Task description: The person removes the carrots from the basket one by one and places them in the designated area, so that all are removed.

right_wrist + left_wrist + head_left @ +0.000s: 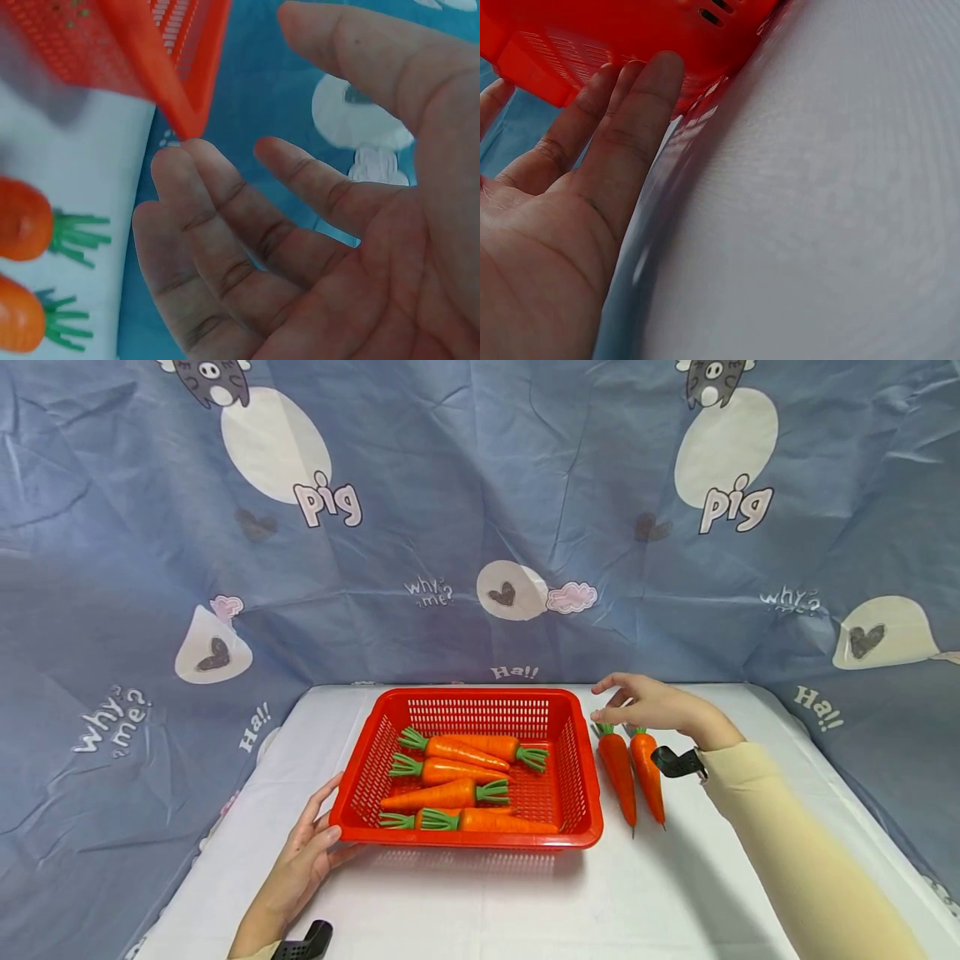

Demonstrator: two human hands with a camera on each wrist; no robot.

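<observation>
A red plastic basket (467, 841) with perforated walls stands on the white table, holding several orange carrots (510, 821) with green stem ends. My left hand (300, 860) touches its front left corner. In the left wrist view, the fairly straight fingers (622, 150) lie against the basket's outer side (645, 37). Right of the basket, two more carrots lie side by side, the nearer one (618, 772) and the outer one (647, 777). Over their green ends hovers my right hand (648, 703), fingers loosely bent and parted, holding nothing.
White cloth covers the table (465, 918). Behind it and along both sides hangs a blue printed cloth (420, 643). Each wrist wears a black band, the right one (677, 762) above the outer carrot.
</observation>
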